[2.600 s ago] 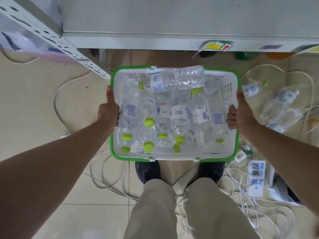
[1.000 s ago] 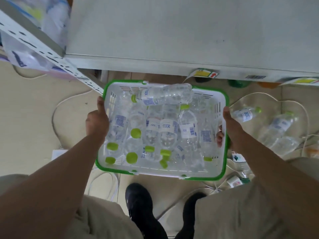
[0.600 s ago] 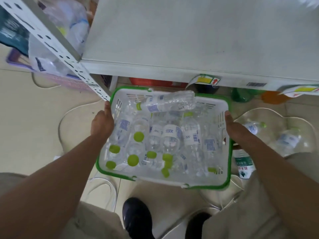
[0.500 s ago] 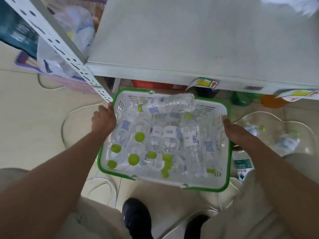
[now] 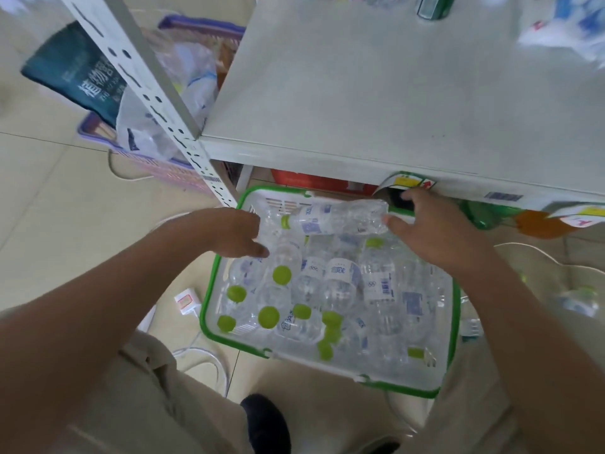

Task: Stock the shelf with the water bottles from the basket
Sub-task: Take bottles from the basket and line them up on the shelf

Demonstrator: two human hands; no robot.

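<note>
Bottles [image 5: 340, 280] in basket [image 5: 209, 309] (on floor), below shelf [image 5: 376, 93]

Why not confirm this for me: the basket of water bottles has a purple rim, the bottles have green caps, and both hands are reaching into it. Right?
One detail is wrong. The head view shows the basket has a green rim, not purple; the purple crate sits beside the shelf post. The caps are green, and the left hand and right hand reach into it.

Shop: price-tagged shelf [image 5: 393, 93], shopping basket [image 5: 455, 322]
</note>
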